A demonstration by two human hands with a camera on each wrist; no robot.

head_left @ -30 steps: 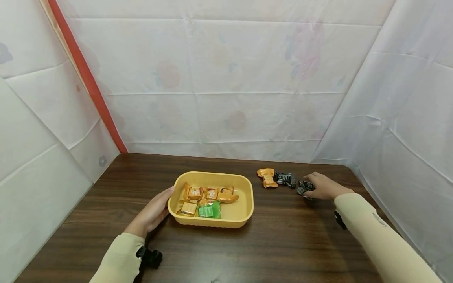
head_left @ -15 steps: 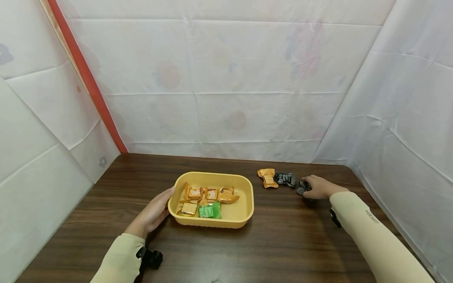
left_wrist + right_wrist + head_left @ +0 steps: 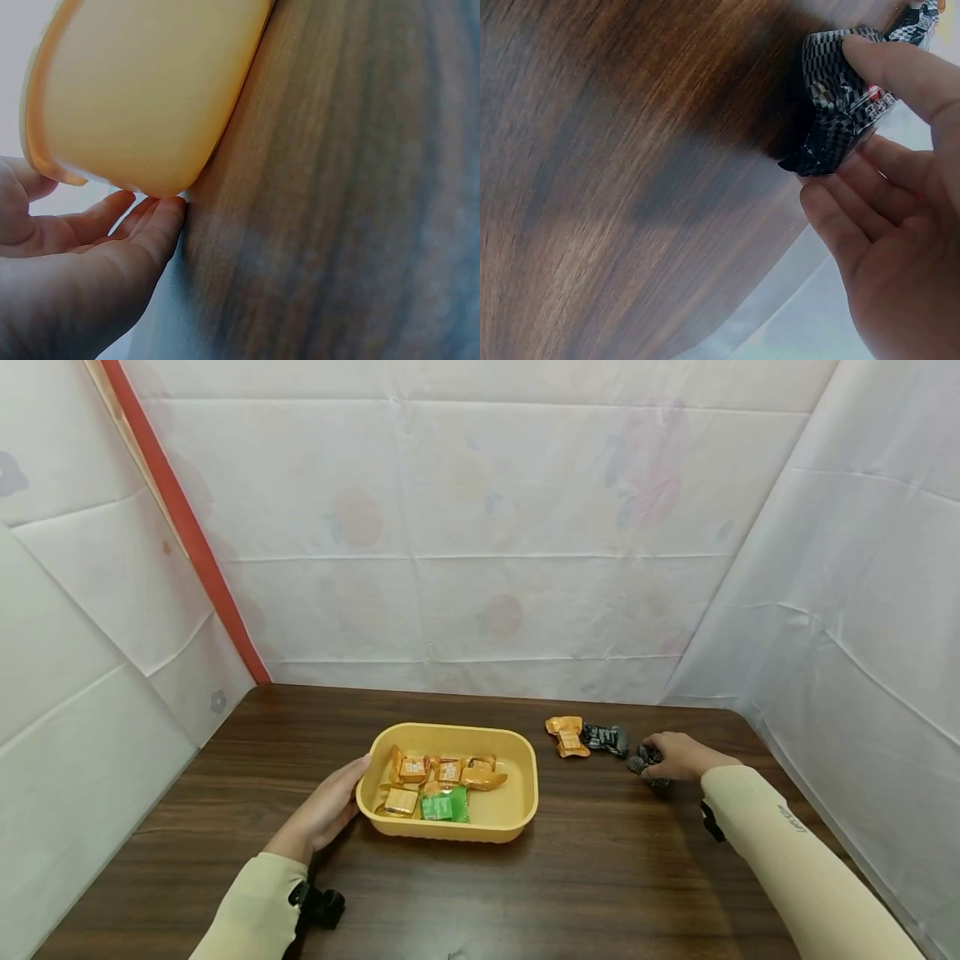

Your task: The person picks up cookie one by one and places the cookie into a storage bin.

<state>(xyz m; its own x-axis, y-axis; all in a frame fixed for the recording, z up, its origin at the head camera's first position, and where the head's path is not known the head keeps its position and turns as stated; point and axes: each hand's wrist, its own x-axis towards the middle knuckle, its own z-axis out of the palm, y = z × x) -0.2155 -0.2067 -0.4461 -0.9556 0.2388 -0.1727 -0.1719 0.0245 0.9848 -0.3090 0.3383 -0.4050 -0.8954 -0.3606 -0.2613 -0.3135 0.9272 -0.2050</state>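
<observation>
On the right of the head view my right hand (image 3: 678, 757) pinches a black checkered wrapped candy (image 3: 645, 761). In the right wrist view the thumb lies on the candy's wrapper (image 3: 832, 71), with the other fingers against its opposite side. My left hand (image 3: 327, 806) rests at the left side of a yellow plastic basket (image 3: 517, 814). The left wrist view shows its fingertips (image 3: 169, 206) against the basket's outer wall, with the thumb near the rim. Inside the basket lie several orange-wrapped candies (image 3: 448, 771) and one green-wrapped candy (image 3: 444, 807).
An orange-wrapped candy (image 3: 568, 737) and another black-wrapped candy (image 3: 604, 739) lie side by side on the dark wooden table (image 3: 570, 868), between the basket and my right hand. White patterned cloth (image 3: 480, 568) hangs behind the table and along both sides.
My right hand has moved slightly left and closed its fingers around the black candy at the right. The left hand and the basket have stayed in place.
</observation>
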